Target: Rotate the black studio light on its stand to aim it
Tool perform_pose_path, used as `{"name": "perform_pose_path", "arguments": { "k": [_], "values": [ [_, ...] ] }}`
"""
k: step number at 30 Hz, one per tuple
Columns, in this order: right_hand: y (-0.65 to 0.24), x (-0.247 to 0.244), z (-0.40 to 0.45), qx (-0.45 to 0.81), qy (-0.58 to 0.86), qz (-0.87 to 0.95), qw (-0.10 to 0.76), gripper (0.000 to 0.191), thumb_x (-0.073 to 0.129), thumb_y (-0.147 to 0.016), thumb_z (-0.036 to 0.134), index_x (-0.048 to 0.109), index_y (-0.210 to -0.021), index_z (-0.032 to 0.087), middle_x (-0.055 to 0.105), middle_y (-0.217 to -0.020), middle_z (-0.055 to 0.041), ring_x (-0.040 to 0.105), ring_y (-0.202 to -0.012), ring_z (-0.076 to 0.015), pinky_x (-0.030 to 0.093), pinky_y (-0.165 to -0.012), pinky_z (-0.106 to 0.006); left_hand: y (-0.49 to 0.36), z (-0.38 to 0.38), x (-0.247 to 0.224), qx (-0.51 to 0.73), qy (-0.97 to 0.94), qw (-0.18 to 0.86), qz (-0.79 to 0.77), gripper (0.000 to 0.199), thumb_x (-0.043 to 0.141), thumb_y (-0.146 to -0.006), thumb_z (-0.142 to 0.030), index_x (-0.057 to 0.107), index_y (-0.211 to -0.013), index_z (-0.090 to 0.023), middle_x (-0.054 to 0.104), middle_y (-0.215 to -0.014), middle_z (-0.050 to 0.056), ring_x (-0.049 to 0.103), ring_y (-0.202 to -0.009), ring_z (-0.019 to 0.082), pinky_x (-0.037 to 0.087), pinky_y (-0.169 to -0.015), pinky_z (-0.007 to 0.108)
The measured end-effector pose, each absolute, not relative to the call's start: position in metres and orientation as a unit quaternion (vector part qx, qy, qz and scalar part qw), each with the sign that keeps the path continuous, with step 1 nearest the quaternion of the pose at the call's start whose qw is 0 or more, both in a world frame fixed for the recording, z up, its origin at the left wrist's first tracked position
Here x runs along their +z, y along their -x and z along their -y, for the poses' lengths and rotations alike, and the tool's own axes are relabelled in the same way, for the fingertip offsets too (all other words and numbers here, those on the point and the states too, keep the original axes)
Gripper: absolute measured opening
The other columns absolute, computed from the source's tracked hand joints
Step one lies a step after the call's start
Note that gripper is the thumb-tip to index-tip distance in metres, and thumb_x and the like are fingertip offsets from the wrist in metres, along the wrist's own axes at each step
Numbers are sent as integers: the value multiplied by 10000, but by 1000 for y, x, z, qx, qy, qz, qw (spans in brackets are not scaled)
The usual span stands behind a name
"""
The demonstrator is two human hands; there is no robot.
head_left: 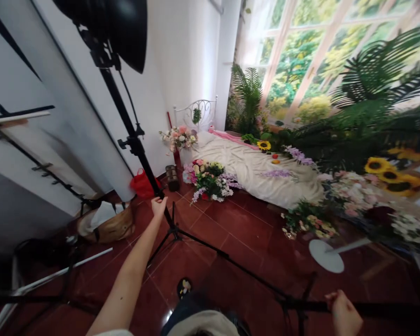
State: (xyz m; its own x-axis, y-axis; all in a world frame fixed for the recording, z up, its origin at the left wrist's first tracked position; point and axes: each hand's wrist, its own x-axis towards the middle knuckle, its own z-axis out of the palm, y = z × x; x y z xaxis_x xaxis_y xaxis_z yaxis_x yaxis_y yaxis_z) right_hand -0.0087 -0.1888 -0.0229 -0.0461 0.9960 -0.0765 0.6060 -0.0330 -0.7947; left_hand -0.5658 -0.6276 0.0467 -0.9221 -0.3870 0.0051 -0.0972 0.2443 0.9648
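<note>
My left hand (159, 206) is closed around the lower pole of a black light stand (121, 100), which leans a little and carries a large black lamp reflector (126, 28) at the top left. The stand's legs spread on the floor below that hand. At the bottom right, my right hand (343, 311) has its fingers curled around the dark pole of a second stand (308, 305). Much of that pole is dark and blurred, and its far end runs out of the frame.
Ahead is a bed with a cream cover (241, 163), ringed by artificial flowers (210, 179) and palm leaves (374, 79). A straw bag (115, 226), a red bag (142, 184) and a white pole (70, 268) lie left. A round white base (325, 256) is at right.
</note>
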Motion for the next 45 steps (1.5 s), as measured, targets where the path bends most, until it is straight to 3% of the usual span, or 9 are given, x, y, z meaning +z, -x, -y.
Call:
{"name": "perform_pose_path", "arguments": {
  "k": [3,6,17,22,26,30,35,40,45],
  "values": [
    [71,-34,233,401,589,666,219,338,495,-605,550,568,-467,251,636,-526,-76,620,-576,-297,488,-555,-395,618,654,70,-573,-118,214,783,497,757,-550,-307,511,-949,-141,582,-798,11,559,-730,124,463,-739,276],
    [140,-45,280,485,507,685,194,446,512,-572,657,564,-476,224,618,-510,-64,599,-533,-257,483,-527,-349,649,658,82,-601,-36,223,767,436,730,-601,-360,537,-928,-145,600,-837,31,559,-756,120,463,-743,255],
    [330,-58,424,560,304,768,68,540,397,-708,711,534,-568,207,548,-496,-19,511,-449,-180,407,-473,-290,680,670,58,-683,-28,91,724,410,692,-590,-516,504,-503,-162,484,-459,-12,445,-436,95,354,-451,214],
    [446,-21,464,478,137,867,37,445,390,-799,588,577,-702,196,617,-641,-32,576,-623,-192,439,-619,-281,691,671,45,-696,-28,122,707,326,670,-600,-432,525,-516,-153,489,-487,-12,446,-478,97,334,-461,202],
    [558,14,506,415,11,910,0,314,387,-850,375,564,-1021,179,651,-759,-30,592,-675,-168,443,-663,-264,698,673,36,-673,-30,136,727,256,613,-635,-364,541,-525,-145,504,-518,0,468,-503,107,342,-475,205],
    [646,42,548,296,-113,948,-9,498,465,-768,133,424,-1264,141,645,-1025,-101,611,-824,-157,440,-734,-243,701,678,32,-656,-16,120,745,220,591,-634,-322,552,-517,-140,476,-487,-12,452,-486,98,335,-477,198],
    [708,65,566,163,-145,972,-86,293,567,-657,72,637,-936,129,688,-864,-117,630,-776,-205,443,-690,-248,701,680,33,-676,-24,122,726,242,628,-598,-314,527,-480,-128,442,-471,-16,408,-467,80,303,-461,191],
    [744,82,570,162,-190,962,-108,112,668,-588,119,662,-690,165,676,-689,-47,609,-667,-179,451,-634,-229,699,679,36,-659,-34,132,740,232,619,-612,-290,525,-476,-127,447,-471,-10,397,-466,80,297,-455,196],
    [765,92,581,189,-201,954,-117,216,780,-503,314,642,-589,172,573,-497,28,554,-531,-150,447,-528,-228,700,678,34,-644,-38,136,752,241,605,-627,-269,510,-459,-125,439,-466,-13,387,-455,73,278,-449,197]
  ]
}}
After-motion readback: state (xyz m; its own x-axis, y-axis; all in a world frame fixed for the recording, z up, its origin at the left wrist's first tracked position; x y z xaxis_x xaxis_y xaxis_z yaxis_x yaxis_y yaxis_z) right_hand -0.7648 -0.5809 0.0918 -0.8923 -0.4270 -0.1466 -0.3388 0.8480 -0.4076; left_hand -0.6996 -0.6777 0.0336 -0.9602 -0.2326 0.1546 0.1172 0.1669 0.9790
